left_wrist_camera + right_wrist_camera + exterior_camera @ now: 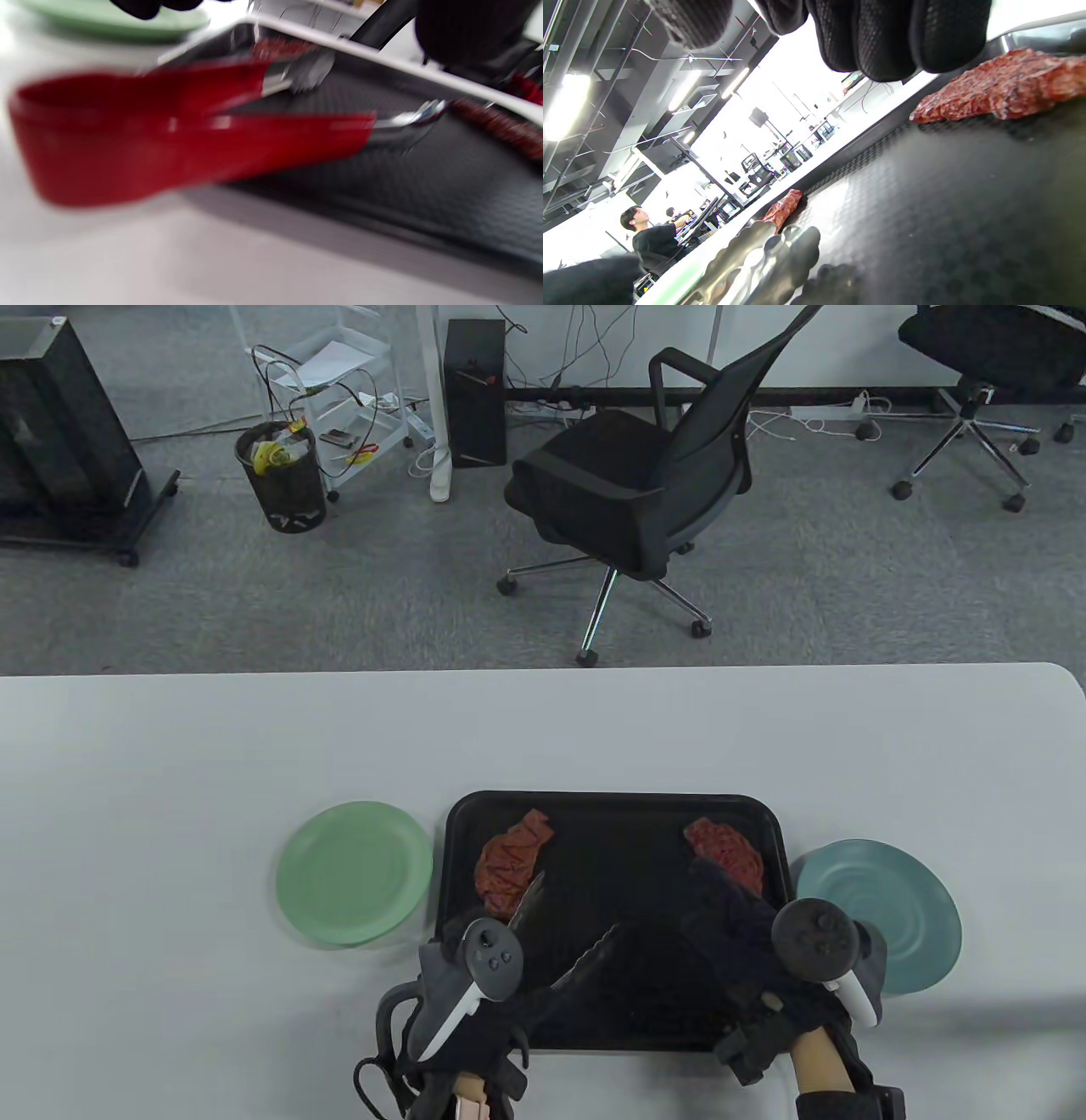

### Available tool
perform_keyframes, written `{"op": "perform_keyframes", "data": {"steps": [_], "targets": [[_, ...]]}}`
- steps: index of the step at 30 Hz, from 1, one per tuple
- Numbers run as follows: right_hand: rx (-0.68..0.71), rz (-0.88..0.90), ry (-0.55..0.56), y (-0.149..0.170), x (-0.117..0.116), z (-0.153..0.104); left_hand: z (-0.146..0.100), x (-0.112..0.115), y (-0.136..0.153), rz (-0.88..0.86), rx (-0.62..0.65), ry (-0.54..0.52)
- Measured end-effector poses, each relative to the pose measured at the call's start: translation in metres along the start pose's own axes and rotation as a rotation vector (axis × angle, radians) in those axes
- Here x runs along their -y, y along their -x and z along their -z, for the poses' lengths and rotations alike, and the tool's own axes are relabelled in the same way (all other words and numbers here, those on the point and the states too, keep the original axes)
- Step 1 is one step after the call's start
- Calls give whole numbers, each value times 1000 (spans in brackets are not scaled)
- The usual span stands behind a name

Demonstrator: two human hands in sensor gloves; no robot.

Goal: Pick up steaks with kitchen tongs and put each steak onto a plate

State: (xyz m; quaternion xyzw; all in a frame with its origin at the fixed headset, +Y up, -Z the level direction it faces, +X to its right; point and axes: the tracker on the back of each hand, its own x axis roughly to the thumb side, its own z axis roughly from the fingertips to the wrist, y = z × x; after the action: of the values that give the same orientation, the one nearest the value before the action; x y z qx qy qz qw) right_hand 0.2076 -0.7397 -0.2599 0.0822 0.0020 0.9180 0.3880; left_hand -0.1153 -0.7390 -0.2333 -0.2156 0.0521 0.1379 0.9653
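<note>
Sitting on the white tabletop, a green plate is left of a black tray. The left hand holds red tongs, spread apart, near one steak. The right hand hangs loose beside another steak. A teal plate sits right.

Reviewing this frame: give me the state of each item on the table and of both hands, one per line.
Tongs: open, over the tray, held by the left hand.
Left steak: on the tray, ungripped.
Right steak: on the tray, ungripped.
Tray: flat on the table.
Green plate: bare.
Teal plate: bare.
Right hand: holds nothing, over the tray.
</note>
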Motion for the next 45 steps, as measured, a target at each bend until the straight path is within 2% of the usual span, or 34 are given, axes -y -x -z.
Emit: {"op": "perform_keyframes", "data": {"steps": [8, 12, 15, 17, 21, 27, 29, 33, 35, 38, 45], "targets": [[10, -58, -11, -2, -3, -1, 17, 25, -13, 227, -63, 15], [15, -82, -18, -3, -5, -1, 17, 26, -17, 259, -54, -67], [9, -96, -20, -2, -5, -1, 14, 23, -19, 265, -44, -79], [8, -96, 12, -1, -2, -2, 10, 20, -20, 238, -9, -115], [-23, -102, 145, 3, 8, -6, 1, 14, -25, 164, 60, -195], [-302, -394, 368, 35, 52, -15, -4, 9, -31, 17, 100, -213], [-452, -507, 408, 62, 75, -25, -3, 7, -32, -9, 113, -217], [-713, -513, 460, 114, 99, -48, -5, 5, -32, -13, 105, -230], [-809, -429, 447, 133, 102, -56, -7, 6, -32, -10, 103, -226], [-870, -330, 456, 144, 101, -58, -8, 6, -31, -11, 98, -220], [-945, -555, 372, 148, 91, -44, -8, 6, -31, -8, 91, -213]]}}
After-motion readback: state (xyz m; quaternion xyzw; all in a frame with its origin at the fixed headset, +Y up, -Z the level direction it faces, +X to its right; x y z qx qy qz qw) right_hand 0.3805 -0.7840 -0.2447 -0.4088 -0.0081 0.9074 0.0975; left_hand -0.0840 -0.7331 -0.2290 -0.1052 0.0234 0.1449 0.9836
